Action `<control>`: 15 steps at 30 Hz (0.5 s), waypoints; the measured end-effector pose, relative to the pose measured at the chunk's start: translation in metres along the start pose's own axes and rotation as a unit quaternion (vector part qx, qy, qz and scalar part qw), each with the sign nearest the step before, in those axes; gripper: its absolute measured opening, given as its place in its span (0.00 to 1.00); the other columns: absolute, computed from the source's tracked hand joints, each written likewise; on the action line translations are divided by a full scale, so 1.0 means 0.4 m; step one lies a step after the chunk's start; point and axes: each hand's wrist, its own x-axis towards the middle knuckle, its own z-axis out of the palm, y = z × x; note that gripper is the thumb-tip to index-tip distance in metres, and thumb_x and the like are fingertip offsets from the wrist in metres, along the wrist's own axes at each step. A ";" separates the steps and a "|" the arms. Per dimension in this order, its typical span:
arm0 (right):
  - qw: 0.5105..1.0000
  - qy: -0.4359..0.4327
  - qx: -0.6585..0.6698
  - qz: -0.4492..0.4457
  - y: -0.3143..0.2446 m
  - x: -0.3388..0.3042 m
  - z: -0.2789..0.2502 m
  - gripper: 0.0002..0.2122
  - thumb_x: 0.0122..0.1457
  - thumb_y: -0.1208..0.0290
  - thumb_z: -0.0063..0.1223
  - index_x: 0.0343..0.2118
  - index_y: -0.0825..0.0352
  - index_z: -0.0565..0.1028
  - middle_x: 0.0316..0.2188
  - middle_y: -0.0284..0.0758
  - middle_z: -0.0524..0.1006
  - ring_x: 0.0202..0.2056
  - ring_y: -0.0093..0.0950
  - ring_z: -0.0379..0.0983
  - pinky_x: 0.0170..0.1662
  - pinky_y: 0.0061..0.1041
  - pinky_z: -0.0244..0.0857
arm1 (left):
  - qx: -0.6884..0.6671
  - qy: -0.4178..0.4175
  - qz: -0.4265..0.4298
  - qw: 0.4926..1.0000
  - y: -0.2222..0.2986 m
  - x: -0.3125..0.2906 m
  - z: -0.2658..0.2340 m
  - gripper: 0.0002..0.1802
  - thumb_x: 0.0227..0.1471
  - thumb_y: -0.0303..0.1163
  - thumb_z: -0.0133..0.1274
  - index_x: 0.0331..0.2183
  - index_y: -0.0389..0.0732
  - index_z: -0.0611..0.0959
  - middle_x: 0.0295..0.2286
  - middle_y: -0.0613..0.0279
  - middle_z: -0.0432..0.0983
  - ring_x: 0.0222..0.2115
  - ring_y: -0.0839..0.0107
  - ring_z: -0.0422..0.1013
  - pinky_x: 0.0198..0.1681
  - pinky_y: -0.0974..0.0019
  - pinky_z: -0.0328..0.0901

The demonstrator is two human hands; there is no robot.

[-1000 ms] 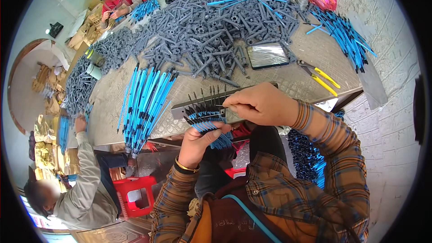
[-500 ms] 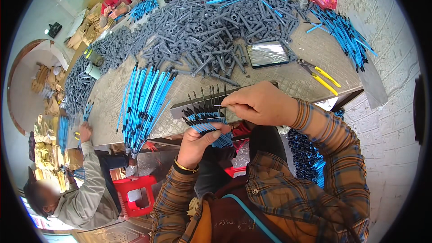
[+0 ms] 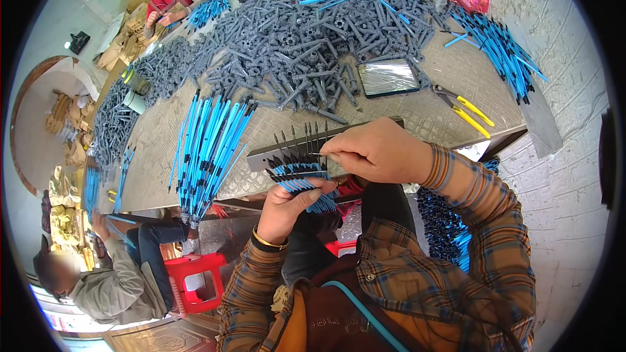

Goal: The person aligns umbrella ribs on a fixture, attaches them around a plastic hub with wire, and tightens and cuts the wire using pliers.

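My left hand (image 3: 287, 205) is closed round a bundle of blue rods with black ends (image 3: 298, 176), which look like umbrella ribs, held over my lap at the table's front edge. Just right of the bundle, my right hand (image 3: 368, 150) pinches a thin metal wire (image 3: 318, 153) between thumb and forefinger; the wire reaches toward the rods' black ends. Several thin dark pins (image 3: 308, 135) stand upright along a dark metal bar (image 3: 264, 156) at the table edge, behind the bundle. Whether the wire passes through the rods is too small to tell.
A large heap of grey plastic shafts (image 3: 287, 39) covers the table's middle. Blue rods (image 3: 208, 156) lie left, more rods (image 3: 499, 52) right. Yellow-handled pliers (image 3: 466, 112) and a shiny flat tray (image 3: 388, 78) lie near. Co-workers sit left (image 3: 117, 280) and far left (image 3: 169, 0); a red stool (image 3: 195, 280) stands below.
My hands have hardly moved. The co-worker on the left has drawn an arm back from the table and now holds blue rods. The far co-worker's hands have shifted slightly.
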 end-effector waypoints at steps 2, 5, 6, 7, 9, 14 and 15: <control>0.999 -0.009 -0.027 -0.030 -0.002 0.003 -0.006 0.07 0.51 0.73 0.49 0.34 0.64 0.75 0.23 0.39 0.74 0.22 0.36 0.72 0.24 0.27 0.64 | 0.019 0.002 -0.007 1.000 -0.002 -0.001 0.001 0.10 0.49 0.21 0.49 0.37 0.35 0.77 0.35 0.54 0.76 0.39 0.64 0.71 0.45 0.64 0.63; 0.998 -0.034 -0.038 -0.039 -0.006 0.012 -0.014 0.08 0.52 0.73 0.48 0.35 0.63 0.74 0.23 0.39 0.74 0.22 0.36 0.72 0.24 0.27 0.64 | 0.029 0.001 -0.014 0.999 -0.001 -0.003 0.004 0.10 0.49 0.21 0.49 0.37 0.36 0.77 0.34 0.53 0.76 0.39 0.63 0.71 0.45 0.62 0.63; 0.997 -0.055 -0.035 -0.032 -0.007 0.016 -0.016 0.08 0.53 0.72 0.48 0.36 0.63 0.74 0.23 0.39 0.74 0.23 0.36 0.72 0.24 0.27 0.64 | 0.030 -0.003 -0.016 0.999 0.000 -0.003 0.005 0.10 0.48 0.21 0.49 0.36 0.36 0.78 0.34 0.53 0.76 0.39 0.63 0.71 0.46 0.62 0.63; 0.996 -0.075 -0.032 -0.026 -0.008 0.019 -0.015 0.09 0.53 0.72 0.47 0.37 0.63 0.73 0.23 0.39 0.74 0.23 0.37 0.72 0.24 0.28 0.64 | 0.031 -0.005 -0.018 0.999 0.000 -0.003 0.005 0.10 0.48 0.21 0.49 0.36 0.35 0.78 0.34 0.54 0.76 0.39 0.64 0.71 0.46 0.63 0.62; 0.998 -0.065 0.000 -0.002 -0.013 0.015 0.000 0.09 0.54 0.72 0.47 0.38 0.63 0.73 0.22 0.39 0.74 0.23 0.37 0.72 0.24 0.28 0.64 | 0.034 -0.012 -0.018 0.999 -0.001 -0.003 -0.001 0.10 0.49 0.21 0.49 0.37 0.35 0.77 0.35 0.54 0.76 0.39 0.65 0.71 0.46 0.64 0.63; 0.995 -0.003 0.092 0.031 -0.003 -0.009 0.066 0.11 0.55 0.71 0.45 0.42 0.62 0.71 0.21 0.40 0.74 0.22 0.38 0.72 0.24 0.29 0.63 | 0.039 -0.036 -0.012 0.999 -0.004 0.002 -0.008 0.10 0.50 0.21 0.48 0.38 0.35 0.77 0.37 0.56 0.75 0.40 0.68 0.71 0.45 0.68 0.63; 0.994 0.016 0.109 0.023 -0.003 -0.005 0.073 0.12 0.56 0.71 0.45 0.43 0.62 0.70 0.21 0.40 0.74 0.22 0.38 0.72 0.24 0.29 0.63 | 0.040 -0.036 -0.009 0.998 -0.004 0.001 -0.010 0.10 0.50 0.21 0.48 0.38 0.35 0.77 0.37 0.56 0.75 0.40 0.68 0.71 0.45 0.68 0.64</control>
